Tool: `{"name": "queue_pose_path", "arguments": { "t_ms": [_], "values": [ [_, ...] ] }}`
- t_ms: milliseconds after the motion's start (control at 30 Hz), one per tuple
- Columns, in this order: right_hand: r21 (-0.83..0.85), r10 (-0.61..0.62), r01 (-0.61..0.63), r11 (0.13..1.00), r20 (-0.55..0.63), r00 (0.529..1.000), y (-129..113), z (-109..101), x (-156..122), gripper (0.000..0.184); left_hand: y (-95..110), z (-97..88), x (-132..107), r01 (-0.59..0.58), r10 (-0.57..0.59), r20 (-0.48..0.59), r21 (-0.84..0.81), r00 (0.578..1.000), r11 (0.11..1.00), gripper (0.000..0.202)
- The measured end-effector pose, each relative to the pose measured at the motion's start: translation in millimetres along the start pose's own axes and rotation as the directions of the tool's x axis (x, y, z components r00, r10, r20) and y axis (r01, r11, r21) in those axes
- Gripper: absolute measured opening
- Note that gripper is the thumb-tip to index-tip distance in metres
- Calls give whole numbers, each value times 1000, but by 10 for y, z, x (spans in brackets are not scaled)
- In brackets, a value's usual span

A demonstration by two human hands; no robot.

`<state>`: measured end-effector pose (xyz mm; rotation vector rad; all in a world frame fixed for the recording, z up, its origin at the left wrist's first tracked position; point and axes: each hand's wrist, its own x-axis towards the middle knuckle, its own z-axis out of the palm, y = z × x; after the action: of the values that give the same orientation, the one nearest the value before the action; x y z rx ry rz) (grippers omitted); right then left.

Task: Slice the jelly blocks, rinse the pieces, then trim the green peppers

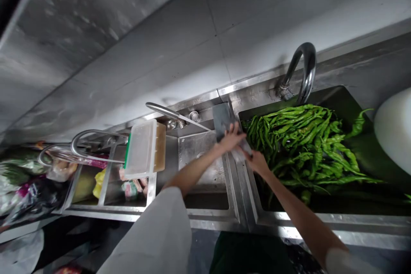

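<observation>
My left hand (232, 138) lies with its fingers stretched out and spread, pressing on a flat grey piece over the divider between two sinks. Just right of it and lower, my right hand (257, 162) is closed round the end of what looks like a knife (238, 154); its blade is blurred and partly covered by my left hand. Under and beyond my hands a dark grey slab (221, 114) rests across the divider, reaching toward the wall.
Long green peppers (308, 141) fill the right sink beneath a curved tap (308, 68). Water runs from another tap (160, 108) into the middle sink (205, 180). A lidded plastic box (141, 147) stands on the left sinks. Bagged vegetables (22, 175) lie far left; a white rounded object (396, 128) is at right.
</observation>
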<state>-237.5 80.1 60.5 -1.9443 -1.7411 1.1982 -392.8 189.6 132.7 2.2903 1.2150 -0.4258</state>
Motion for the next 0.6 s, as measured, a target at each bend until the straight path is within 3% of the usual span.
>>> {"name": "queue_pose_path", "arguments": {
  "t_ms": [67, 133, 167, 267, 333, 400, 533, 600],
  "values": [
    [-21, 13, -13, 1000, -3, 1000, -312, -199, 479, 37, -293, -381, 283, 7, -9, -32, -35, 999, 999, 88],
    [-25, 13, -14, 1000, -36, 999, -386, -245, 559, 37, -346, -451, 321, 20, -22, -49, -50, 999, 999, 87],
    [-10, 3, -3, 1000, -33, 999, -309, -200, 418, 37, -262, -340, 230, 28, -30, -49, -44, 998, 999, 88],
    [81, -50, 46, 996, 57, 997, 163, 53, -308, 37, 185, 278, -229, 68, -68, -23, -5, 997, 998, 86],
    [52, -25, 22, 998, 59, 998, 353, 124, -530, 35, 337, 502, -374, 80, -80, -16, -18, 997, 997, 83],
    [35, -2, 0, 999, 67, 998, 239, 18, -286, 37, 206, 333, -241, 91, -91, -10, -27, 996, 995, 83],
    [34, 15, -17, 999, 54, 998, -365, -371, 696, 39, -368, -463, 327, 87, -88, -66, -21, 994, 996, 84],
    [51, -17, 15, 999, 42, 999, -382, -384, 737, 39, -379, -484, 346, 90, -90, -84, -4, 992, 996, 85]
  ]
}}
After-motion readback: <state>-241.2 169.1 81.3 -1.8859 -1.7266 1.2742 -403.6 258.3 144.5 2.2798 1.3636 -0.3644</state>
